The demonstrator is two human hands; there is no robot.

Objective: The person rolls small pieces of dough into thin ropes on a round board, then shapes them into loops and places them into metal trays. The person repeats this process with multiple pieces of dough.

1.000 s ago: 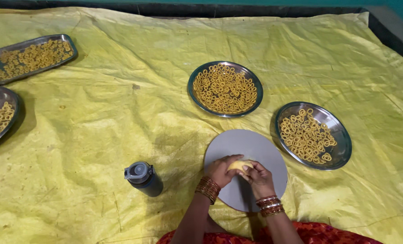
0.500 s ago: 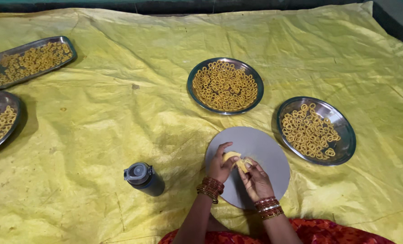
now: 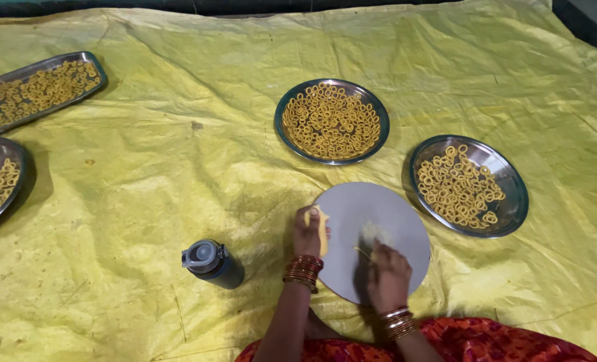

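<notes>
Left hand (image 3: pixel 308 231) grip clamped on a yellow dough lump (image 3: pixel 322 229) at the left edge of the round grey board (image 3: pixel 385 221). Right hand (image 3: pixel 387 275) fingers pressed together on a thin dough strand (image 3: pixel 363 253) on the board. Yellow sheet (image 3: pixel 144 188) covers the floor. Far: steel plate (image 3: pixel 332 121) of dough rings; right: second plate (image 3: pixel 469 186). Left: two trays (image 3: pixel 37 90). Dark bottle (image 3: pixel 211 263) near left.
</notes>
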